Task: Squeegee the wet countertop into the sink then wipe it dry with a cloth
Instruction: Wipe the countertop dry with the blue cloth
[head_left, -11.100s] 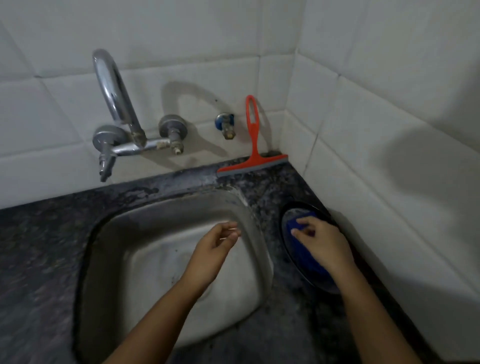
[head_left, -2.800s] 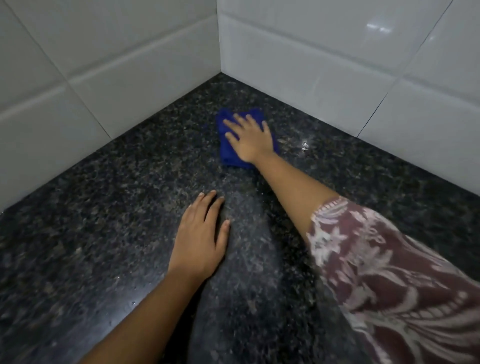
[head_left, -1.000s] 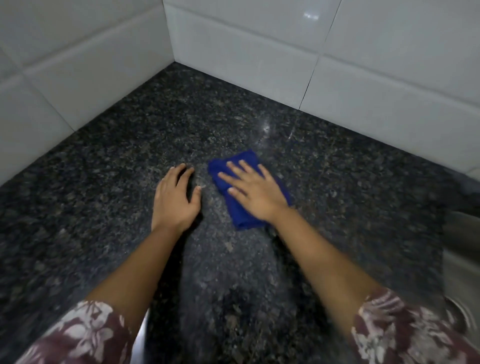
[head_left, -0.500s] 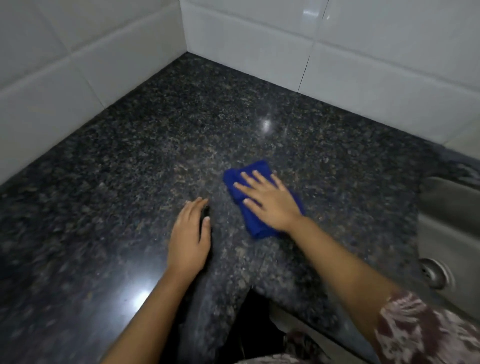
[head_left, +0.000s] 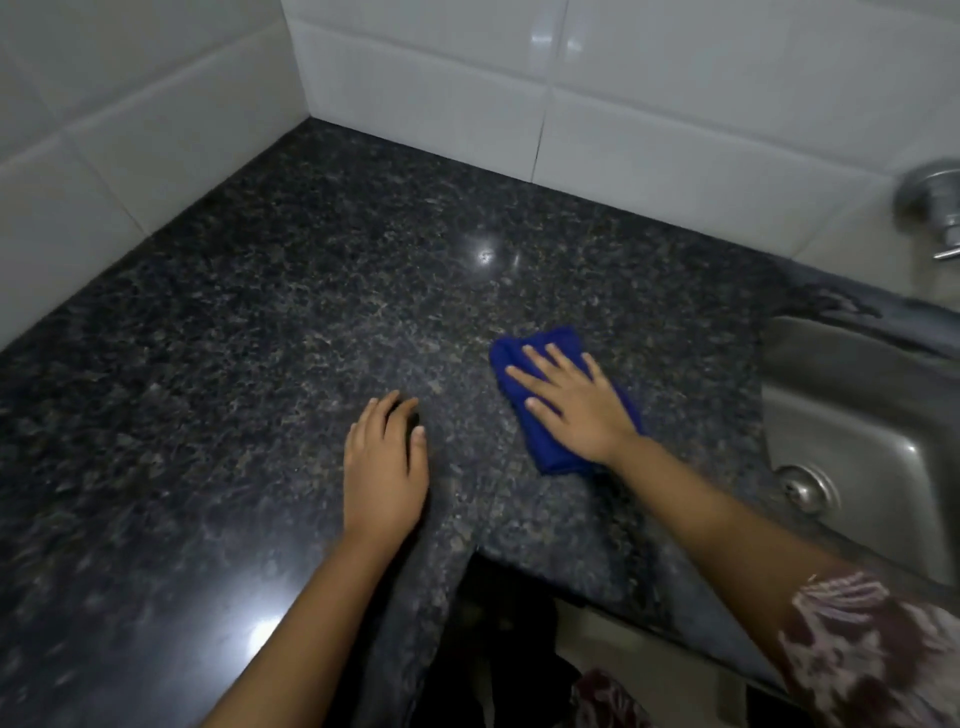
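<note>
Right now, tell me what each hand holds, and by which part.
Neither hand grips anything. The right hand presses flat, fingers straight, on top of the cloth, covering its middle; the left hand rests bare on the countertop.

Glossy white wall tiles (head_left: 415, 104) in the corner, a chrome tap fitting (head_left: 932, 200) at far right.

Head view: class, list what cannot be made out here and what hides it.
Blue cloth: middle hidden under the right hand, head view.
Sink: cut off by the right edge.
Tap fitting: spout beyond the right edge.
Countertop: wet or dry, too dim to tell.
</note>
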